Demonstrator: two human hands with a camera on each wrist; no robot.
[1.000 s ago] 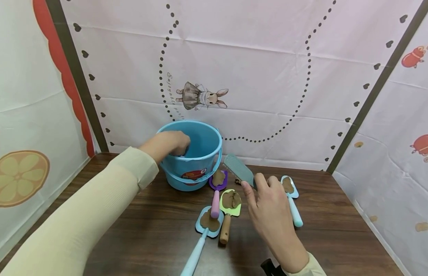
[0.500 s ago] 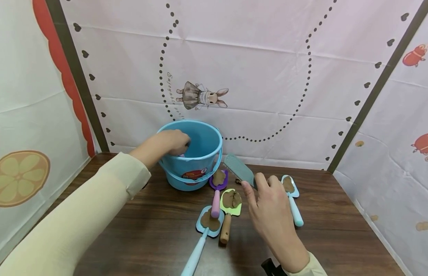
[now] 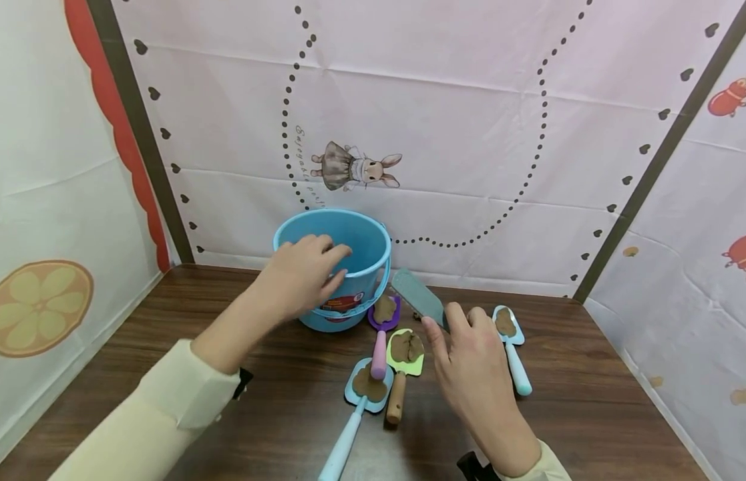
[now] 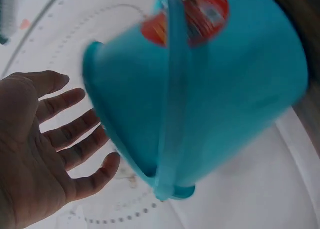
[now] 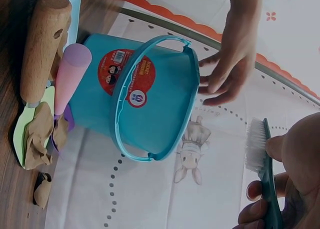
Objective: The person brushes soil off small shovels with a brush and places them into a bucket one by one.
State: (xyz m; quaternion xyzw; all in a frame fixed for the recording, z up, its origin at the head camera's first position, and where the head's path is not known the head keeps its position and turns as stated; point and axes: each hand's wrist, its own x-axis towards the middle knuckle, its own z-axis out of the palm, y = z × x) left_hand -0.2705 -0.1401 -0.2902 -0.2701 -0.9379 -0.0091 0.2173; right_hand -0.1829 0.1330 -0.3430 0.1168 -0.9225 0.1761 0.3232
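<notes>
My left hand [image 3: 300,274] hovers over the near left rim of a blue bucket [image 3: 332,323], its fingers spread and relaxed with nothing between them. In the left wrist view the fingertips are close to the rim; contact cannot be told. The bucket's handle [image 5: 120,104] hangs down at its front. My right hand [image 3: 477,381] pinches a teal brush [image 3: 417,297] with white bristles [image 5: 256,146], held above the table. Below lie a long light blue shovel [image 3: 344,444], a purple shovel with a pink handle [image 3: 379,357], and a green shovel with a wooden handle [image 3: 396,397].
A smaller light blue shovel [image 3: 517,371] lies right of my right hand. Brown clay-like lumps [image 3: 406,346] sit on the shovel blades, and a loose lump [image 5: 42,190] lies on the wooden table [image 3: 589,401]. A printed cloth [image 3: 445,133] forms the back wall.
My left hand has come up out of the bucket and back towards me, its fingers now spread. The right hand and brush stay in place.
</notes>
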